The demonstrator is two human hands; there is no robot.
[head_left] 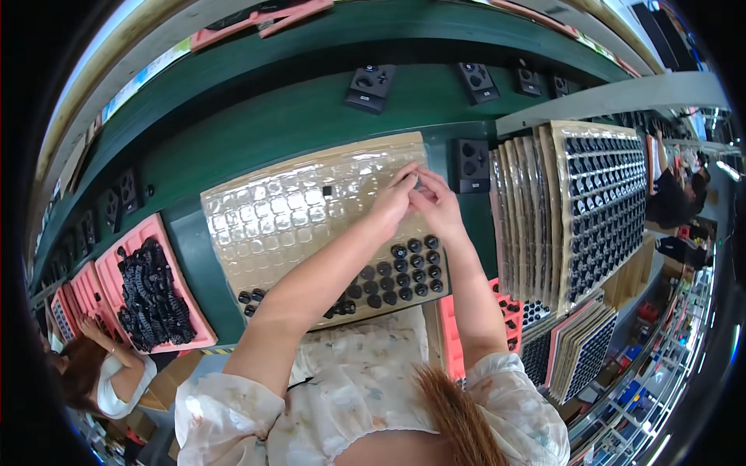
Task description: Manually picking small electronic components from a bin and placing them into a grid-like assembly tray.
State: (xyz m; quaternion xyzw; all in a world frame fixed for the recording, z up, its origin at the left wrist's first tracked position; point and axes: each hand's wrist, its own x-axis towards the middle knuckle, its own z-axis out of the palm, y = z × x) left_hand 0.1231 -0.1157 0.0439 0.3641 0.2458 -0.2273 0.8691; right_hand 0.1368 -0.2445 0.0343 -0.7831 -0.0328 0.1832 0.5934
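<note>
My left hand (395, 200) and my right hand (437, 205) meet above the far right part of a clear pocketed plastic tray (268, 206) on brown card. Their fingers are pinched together around something small and dark, mostly hidden by the fingertips. Small round black parts (402, 266) fill several pockets at the tray's near right. More of them (250, 296) sit in its near left corner, and my left forearm covers some between. A lone small black piece (326, 191) lies in the tray's middle, left of my hands.
Filled trays (602, 194) stand on edge at the right. A black box-shaped device (471, 165) is beside them; similar ones (371, 87) line the green bench's back. At left, a pink tray (203, 330) holds a heap of black parts, and another person (109, 373) works beyond it.
</note>
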